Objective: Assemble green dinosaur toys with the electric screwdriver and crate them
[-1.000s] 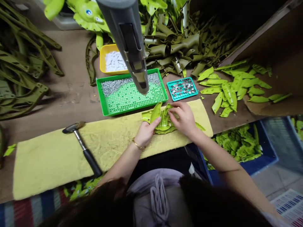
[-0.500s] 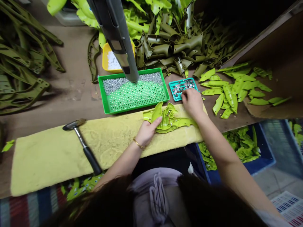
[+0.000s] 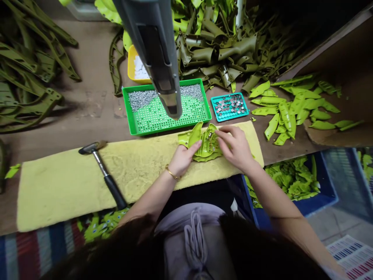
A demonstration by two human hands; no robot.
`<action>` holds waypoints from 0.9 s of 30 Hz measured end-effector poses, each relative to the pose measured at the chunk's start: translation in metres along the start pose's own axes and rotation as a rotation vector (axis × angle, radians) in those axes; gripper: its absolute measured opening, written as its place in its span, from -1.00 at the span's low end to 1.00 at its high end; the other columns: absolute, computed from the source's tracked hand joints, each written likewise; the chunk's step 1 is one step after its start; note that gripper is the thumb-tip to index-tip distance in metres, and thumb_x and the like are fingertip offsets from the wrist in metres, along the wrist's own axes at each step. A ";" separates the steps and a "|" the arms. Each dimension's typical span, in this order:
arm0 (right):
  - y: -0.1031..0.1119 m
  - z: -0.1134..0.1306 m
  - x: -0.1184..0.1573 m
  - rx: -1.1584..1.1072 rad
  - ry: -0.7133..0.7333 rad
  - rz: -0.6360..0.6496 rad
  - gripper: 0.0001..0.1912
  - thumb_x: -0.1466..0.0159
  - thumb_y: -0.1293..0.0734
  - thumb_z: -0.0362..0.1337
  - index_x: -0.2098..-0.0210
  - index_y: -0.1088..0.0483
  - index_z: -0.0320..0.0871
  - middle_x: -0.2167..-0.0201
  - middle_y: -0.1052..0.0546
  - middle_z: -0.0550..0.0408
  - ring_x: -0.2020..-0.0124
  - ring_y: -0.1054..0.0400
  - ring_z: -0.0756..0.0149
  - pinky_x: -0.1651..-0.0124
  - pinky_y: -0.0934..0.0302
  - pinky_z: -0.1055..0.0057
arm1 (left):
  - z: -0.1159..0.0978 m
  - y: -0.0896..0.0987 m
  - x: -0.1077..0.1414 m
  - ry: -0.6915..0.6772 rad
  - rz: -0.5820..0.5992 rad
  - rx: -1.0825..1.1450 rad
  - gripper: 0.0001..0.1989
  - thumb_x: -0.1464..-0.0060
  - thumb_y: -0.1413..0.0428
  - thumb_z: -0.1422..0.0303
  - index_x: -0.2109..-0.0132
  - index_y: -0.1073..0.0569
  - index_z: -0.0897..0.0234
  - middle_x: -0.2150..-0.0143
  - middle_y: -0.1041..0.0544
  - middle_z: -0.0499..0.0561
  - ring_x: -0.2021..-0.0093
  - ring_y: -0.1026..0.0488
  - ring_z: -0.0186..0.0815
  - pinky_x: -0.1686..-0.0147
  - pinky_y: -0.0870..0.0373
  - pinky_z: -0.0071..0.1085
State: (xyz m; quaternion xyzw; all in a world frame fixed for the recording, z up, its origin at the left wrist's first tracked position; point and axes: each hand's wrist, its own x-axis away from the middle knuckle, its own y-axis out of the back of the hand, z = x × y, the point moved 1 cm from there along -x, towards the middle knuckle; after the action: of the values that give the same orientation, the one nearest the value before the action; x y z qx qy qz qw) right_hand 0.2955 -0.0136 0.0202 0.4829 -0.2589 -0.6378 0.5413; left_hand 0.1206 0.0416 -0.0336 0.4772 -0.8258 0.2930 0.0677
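Note:
My left hand (image 3: 184, 157) is closed on the left end of a lime-green plastic shell (image 3: 207, 149), thumb on top, holding it over the yellow cloth (image 3: 72, 179). Small metal pieces show inside the shell's hollow. My right hand (image 3: 235, 148) is at the shell's right side, thumb and forefinger pinched together by its upper edge; whatever they hold is too small to make out. Just beyond the right hand lies a teal tray (image 3: 230, 116) with small round metal discs. A green perforated tray (image 3: 136, 130) of silvery screws stands behind the shell.
A grey power screwdriver (image 3: 163, 58) hangs over the screw tray. A hammer (image 3: 106, 175) lies on the cloth at left. Olive plastic parts (image 3: 218, 54) are heaped at the back, lime-green pieces (image 3: 288, 112) at right beside a cardboard box (image 3: 340, 77). A blue crate (image 3: 329, 190) stands below.
My right hand has moved from the teal tray back to the shell, fingers now at its upper right. The left hand keeps its hold. The view has shifted slightly.

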 end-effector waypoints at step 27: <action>-0.027 0.025 0.022 -1.023 -0.767 -0.030 -0.68 -0.04 -0.50 -0.02 0.33 -0.50 -0.08 0.39 -0.62 0.12 0.32 -0.55 0.32 0.14 -0.47 0.32 | -0.003 0.006 0.088 -0.552 -0.158 -1.443 -0.41 -0.04 -0.22 0.20 -0.16 -0.32 0.37 -0.10 -0.36 0.33 -0.13 -0.30 0.10 -0.11 -0.31 0.08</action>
State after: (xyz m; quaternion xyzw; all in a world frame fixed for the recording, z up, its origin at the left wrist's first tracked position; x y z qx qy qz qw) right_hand 0.2622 -0.0314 -0.0001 -0.0954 -0.0904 -0.8159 0.5630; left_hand 0.0685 -0.0203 0.0010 0.4282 -0.7628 -0.4522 0.1741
